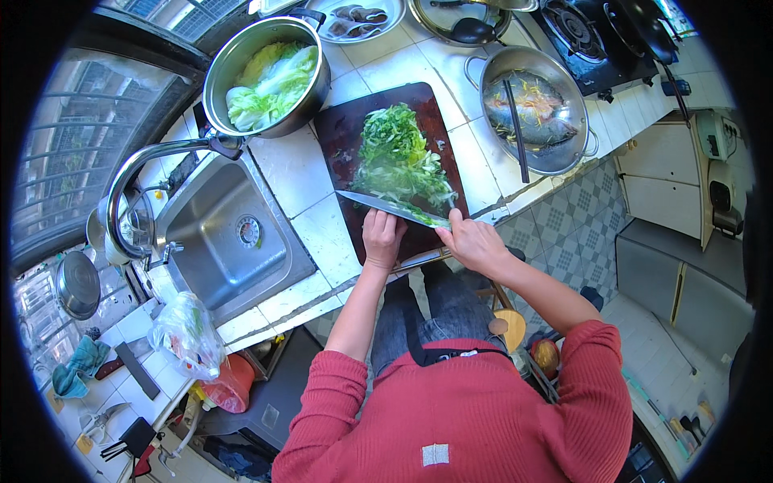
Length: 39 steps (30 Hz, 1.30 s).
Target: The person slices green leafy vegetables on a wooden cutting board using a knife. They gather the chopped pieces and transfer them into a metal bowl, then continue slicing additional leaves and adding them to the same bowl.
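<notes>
My right hand (477,243) grips the handle end of a kitchen knife (386,205). The blade lies slantwise across the near part of a dark wooden cutting board (329,136), its tip pointing left. Bits of green cling along the blade near the handle. My left hand (381,238) is at the near side of the blade, fingers curled and knuckles against or very close to it. Whether anything is under those fingers is hidden. Just beyond the blade spreads a heap of chopped leafy greens (395,151).
A deep pot (323,78) of cabbage leaves stands back left, beside a steel sink (199,241) with a curved faucet (121,175). On the right, a two-handled pan (577,160) holds a whole fish (531,111), with chopsticks (516,133) across it. A gas stove (577,30) is beyond.
</notes>
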Available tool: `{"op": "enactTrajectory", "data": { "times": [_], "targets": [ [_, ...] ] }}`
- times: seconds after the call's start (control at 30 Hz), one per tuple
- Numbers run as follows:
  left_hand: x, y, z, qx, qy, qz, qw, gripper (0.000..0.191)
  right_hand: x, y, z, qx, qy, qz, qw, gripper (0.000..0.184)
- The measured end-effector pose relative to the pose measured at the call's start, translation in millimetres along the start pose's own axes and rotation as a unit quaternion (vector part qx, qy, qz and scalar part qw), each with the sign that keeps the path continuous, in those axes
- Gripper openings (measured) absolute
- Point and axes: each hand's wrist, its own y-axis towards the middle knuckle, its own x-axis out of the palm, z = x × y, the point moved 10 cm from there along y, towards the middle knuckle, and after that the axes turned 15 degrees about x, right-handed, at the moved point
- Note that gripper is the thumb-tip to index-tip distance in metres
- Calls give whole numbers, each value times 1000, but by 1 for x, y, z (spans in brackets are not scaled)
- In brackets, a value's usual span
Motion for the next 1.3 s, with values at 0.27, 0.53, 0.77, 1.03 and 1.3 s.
{"op": "enactTrajectory", "data": {
  "times": [0.27,0.53,0.77,1.03,1.3],
  "targets": [
    [5,-8,-3,7,13,18,1000,26,17,39,-32,-81,30,64,994,43],
    [-1,-5,-2,0,5,37,999,24,28,33,-3,-13,-31,-39,999,45],
    [-1,-4,-5,1,-3,42,999,26,30,54,-43,-73,34,10,997,44],
    [-4,-4,-3,-10,-24,45,999,26,25,29,-16,-30,1,-17,999,49],
    [-14,-5,-4,-21,-42,35,998,27,27,60,-32,-52,80,1,995,46]
  ]
}}
